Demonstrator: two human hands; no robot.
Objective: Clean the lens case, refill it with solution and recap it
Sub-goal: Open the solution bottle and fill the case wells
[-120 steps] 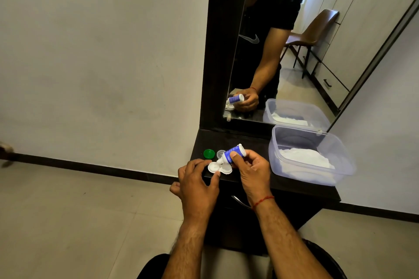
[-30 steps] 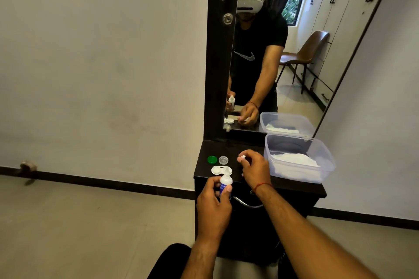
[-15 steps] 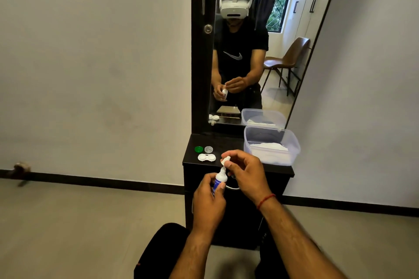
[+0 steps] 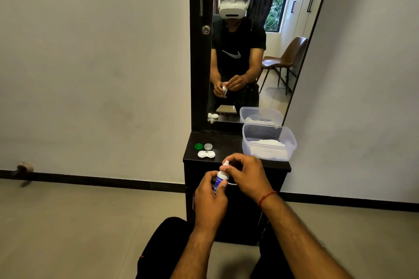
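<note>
A small solution bottle (image 4: 220,179) with a blue label stands upright in my left hand (image 4: 209,199), which grips its body in front of the cabinet. My right hand (image 4: 246,175) pinches the bottle's white cap (image 4: 225,164) at the top. The white lens case (image 4: 206,154) lies uncapped on the dark cabinet top (image 4: 226,142), left of the hands. Its green cap (image 4: 198,146) and clear cap (image 4: 208,146) lie just behind it.
A clear plastic tub (image 4: 268,142) with white tissue inside stands at the right of the cabinet top. A tall mirror (image 4: 249,52) rises behind, reflecting a person in a headset. Walls flank the cabinet, with tiled floor below.
I have drawn back from the cabinet and the view has tilted up. The bottle passed from the right hand, tipped over the case, to the left hand; the right hand brought the cap onto its top.
</note>
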